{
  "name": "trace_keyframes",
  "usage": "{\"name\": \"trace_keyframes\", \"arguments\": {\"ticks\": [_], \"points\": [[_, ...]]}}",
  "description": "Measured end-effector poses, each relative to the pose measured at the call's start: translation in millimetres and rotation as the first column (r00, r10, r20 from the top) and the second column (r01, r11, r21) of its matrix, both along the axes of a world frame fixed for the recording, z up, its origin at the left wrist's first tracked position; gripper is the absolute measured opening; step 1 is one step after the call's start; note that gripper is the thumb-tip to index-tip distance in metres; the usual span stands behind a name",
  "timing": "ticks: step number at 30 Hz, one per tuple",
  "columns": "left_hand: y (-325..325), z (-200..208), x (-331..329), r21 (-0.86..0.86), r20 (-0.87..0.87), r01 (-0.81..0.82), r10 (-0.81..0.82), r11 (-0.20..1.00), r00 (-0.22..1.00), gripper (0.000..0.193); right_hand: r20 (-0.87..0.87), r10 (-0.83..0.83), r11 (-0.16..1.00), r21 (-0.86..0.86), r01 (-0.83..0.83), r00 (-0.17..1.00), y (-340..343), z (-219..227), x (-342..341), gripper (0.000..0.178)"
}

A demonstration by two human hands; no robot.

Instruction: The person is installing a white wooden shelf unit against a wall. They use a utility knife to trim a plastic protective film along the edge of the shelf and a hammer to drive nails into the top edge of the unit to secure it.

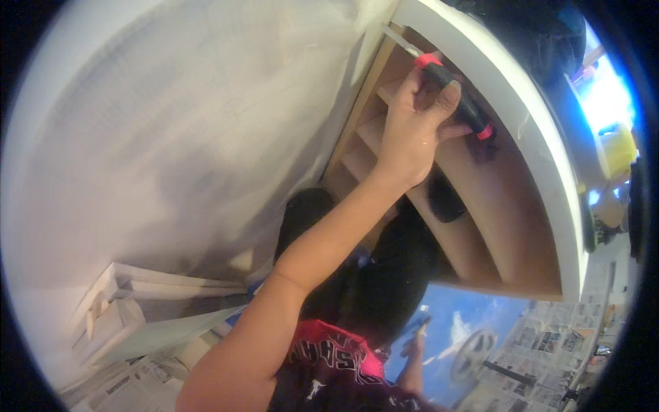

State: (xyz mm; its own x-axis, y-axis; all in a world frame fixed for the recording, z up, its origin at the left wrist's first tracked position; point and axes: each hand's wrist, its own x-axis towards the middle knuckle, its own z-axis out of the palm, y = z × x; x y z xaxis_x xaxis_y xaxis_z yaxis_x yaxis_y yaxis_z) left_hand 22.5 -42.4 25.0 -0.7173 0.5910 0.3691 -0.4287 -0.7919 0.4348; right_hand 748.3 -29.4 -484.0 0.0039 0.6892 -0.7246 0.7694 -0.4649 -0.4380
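Note:
My left hand (pixel 415 130) reaches up, its fingers and thumb wrapped around a hand tool (pixel 456 96) with a black handle and red ends. The tool's narrow, flat metal blade (pixel 405 41) points up and left. Its tip is at the corner where the white wall meets the rim of a quarter-round wooden shelf unit (pixel 535 130). My right hand (pixel 414 348) is low at the lower right, small and partly blurred. Its fingers close around something small and brownish that I cannot make out.
Wooden shelves (pixel 480 226) run inside the unit. The pale wall (pixel 206 103) fills the left side. Newspapers (pixel 549 336) cover the floor around a blue sheet (pixel 446 309) and a round greyish object (pixel 473 350). White panels (pixel 165 295) lean at lower left. My dark-trousered legs (pixel 398 268) are below.

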Motion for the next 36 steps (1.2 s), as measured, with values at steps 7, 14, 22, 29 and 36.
{"name": "trace_keyframes", "arguments": {"ticks": [7,14,22,29,36], "points": [[-3.1,11.8,-6.0,0.159,0.08,0.025,-0.038,0.987,0.996,0.055,-0.231,-0.079,0.987,-0.156,0.043,0.97,-37.1,100.1,-5.9,0.039],[-4.6,13.7,-16.1,0.149,0.102,0.076,-0.092,0.986,0.99,0.048,-0.303,-0.12,0.983,-0.172,0.07,0.945,-89.5,274.8,-62.2,0.014],[-1.2,14.5,-15.7,0.153,0.087,0.011,-0.024,0.988,0.996,0.041,-0.487,-0.039,0.987,0.115,0.108,0.873,-130.4,470.2,-174.4,0.03],[0.6,11.4,-17.6,0.194,0.093,0.023,-0.041,0.981,0.995,0.049,-0.452,0.368,0.695,0.714,0.083,0.812,-93.9,567.9,-217.8,0.045],[-4.1,18.9,-11.9,0.156,0.09,0.003,-0.018,0.988,0.996,0.051,-0.184,0.601,0.278,0.96,0.012,0.778,-48.5,639.5,-244.5,0.06]]}}
